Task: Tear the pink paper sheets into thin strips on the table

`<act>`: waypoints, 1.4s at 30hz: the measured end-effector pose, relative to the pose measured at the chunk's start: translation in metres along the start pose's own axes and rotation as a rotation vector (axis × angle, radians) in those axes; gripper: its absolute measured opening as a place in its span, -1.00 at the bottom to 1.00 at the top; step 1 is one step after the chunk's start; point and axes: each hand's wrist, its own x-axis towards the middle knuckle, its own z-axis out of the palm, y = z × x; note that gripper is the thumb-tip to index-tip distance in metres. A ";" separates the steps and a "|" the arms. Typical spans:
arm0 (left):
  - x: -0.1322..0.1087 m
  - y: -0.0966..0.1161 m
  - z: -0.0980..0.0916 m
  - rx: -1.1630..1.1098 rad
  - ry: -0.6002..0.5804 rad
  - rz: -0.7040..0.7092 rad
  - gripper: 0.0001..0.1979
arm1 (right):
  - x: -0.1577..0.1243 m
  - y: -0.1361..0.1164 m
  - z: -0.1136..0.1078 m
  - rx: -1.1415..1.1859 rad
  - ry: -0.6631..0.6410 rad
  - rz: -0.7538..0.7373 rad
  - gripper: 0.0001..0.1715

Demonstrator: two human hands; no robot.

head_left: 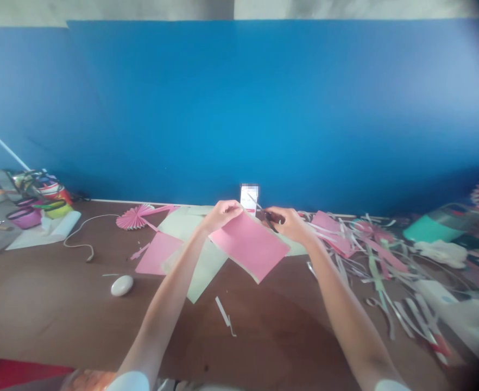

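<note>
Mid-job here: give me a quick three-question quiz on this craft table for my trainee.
1. True or false: the left hand pinches the pink sheet at its far edge.
2. Which tool does the right hand hold?
3. Fill in: the folded pink fan lies on the table to the ____ of both hands.
Key: 1 true; 2 scissors; 3 left.
</note>
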 end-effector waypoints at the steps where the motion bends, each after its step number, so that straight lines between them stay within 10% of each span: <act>1: 0.000 0.000 -0.001 0.009 0.008 -0.004 -0.66 | 0.000 0.001 0.000 0.007 -0.001 -0.002 -0.62; 42: 0.001 0.001 0.002 -0.049 -0.036 -0.032 -0.65 | -0.001 -0.006 0.004 -0.050 -0.086 -0.033 -0.61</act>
